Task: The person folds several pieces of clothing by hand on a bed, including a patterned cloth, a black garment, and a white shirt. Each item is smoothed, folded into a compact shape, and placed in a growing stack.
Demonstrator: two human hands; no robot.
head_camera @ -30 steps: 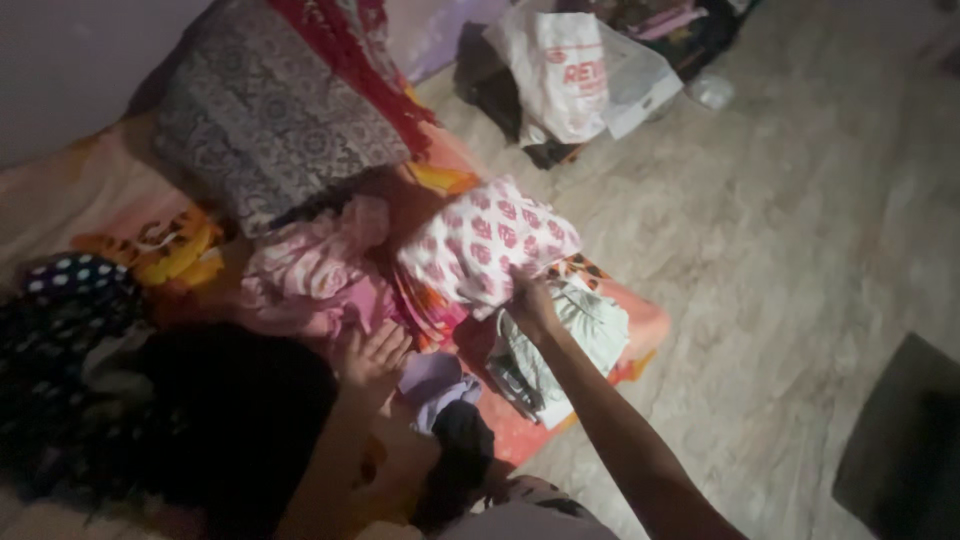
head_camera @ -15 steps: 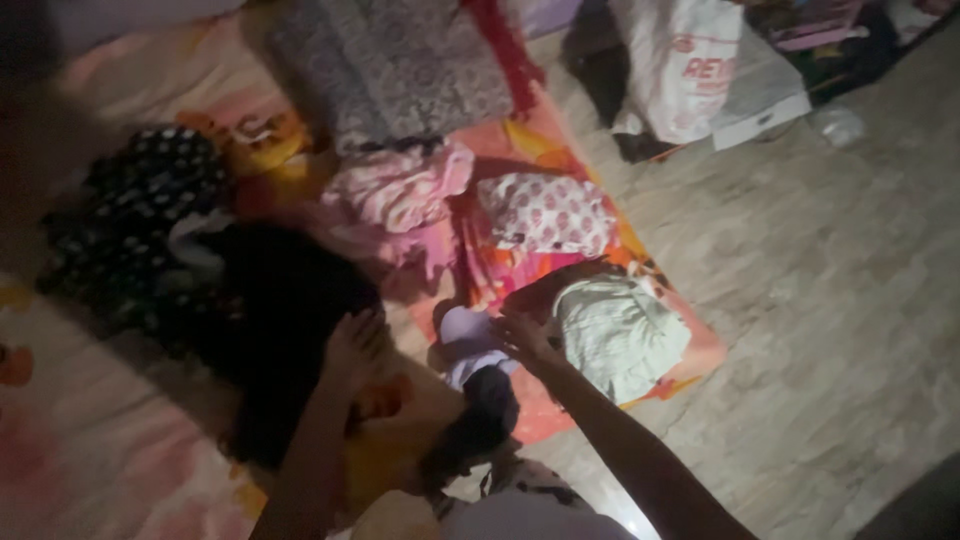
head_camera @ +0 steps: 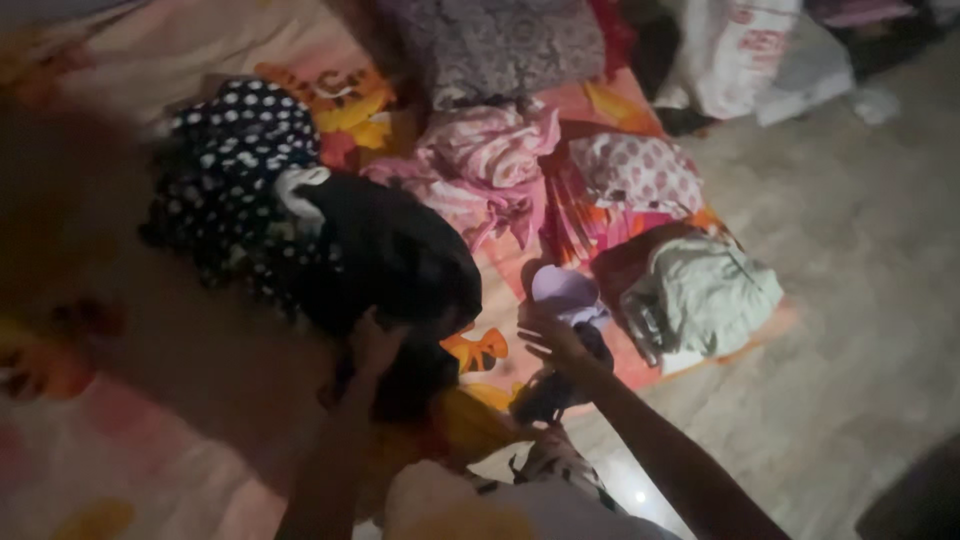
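Left hand [head_camera: 372, 345]: I logged it reaching forward from the bottom of the frame, forearm nearly straight up the view, fingers curled into the near edge of a black garment [head_camera: 395, 260]. The grip looked closed on the cloth, though the dim light hid the fingertips.

Right hand [head_camera: 545, 332]: arm stretched diagonally from lower right, palm down, fingers spread and loose, holding nothing. It hovered just beside a small lilac cloth [head_camera: 565, 290]; I could not tell whether it touched.

Black garment: bunched in a heap on the orange printed blanket [head_camera: 345, 95], between the polka-dot cloth [head_camera: 235, 150] to its left and the lilac cloth to its right.

Other items I noted on the blanket: a crumpled pink garment [head_camera: 485, 150], a folded white piece with pink print [head_camera: 640, 170], a pale green bundle [head_camera: 705, 290] at the blanket's right edge, a grey patterned pillow [head_camera: 500, 40] at the top. White plastic bag [head_camera: 740, 55] on the stone floor [head_camera: 860, 260], well apart from both hands.
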